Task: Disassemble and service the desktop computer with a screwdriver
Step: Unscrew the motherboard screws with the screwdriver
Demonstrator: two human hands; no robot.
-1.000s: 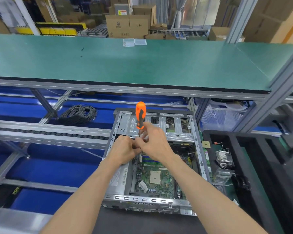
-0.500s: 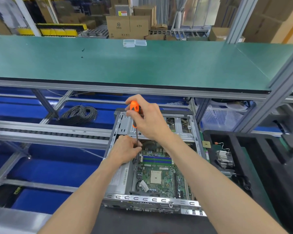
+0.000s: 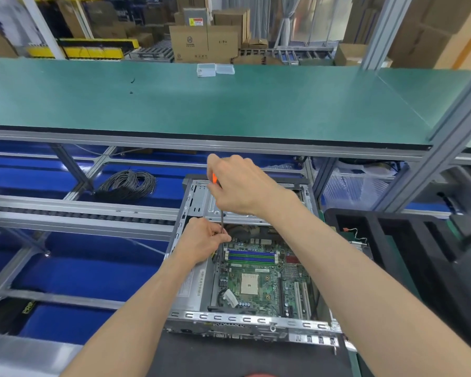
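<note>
Both hands work: our right hand has climbed to clench the screwdriver handle; left hand fingers pinch its shaft, ready for turning.

The screwdriver had a glossy orange plastic handle above the right hand's grip and a dull grey metal shaft below it, pinched by the left hand. Around that pinch, the computer case was bare, brushed sheet metal; the motherboard beneath looked glossy green. The bench top beyond was matt green.
</note>
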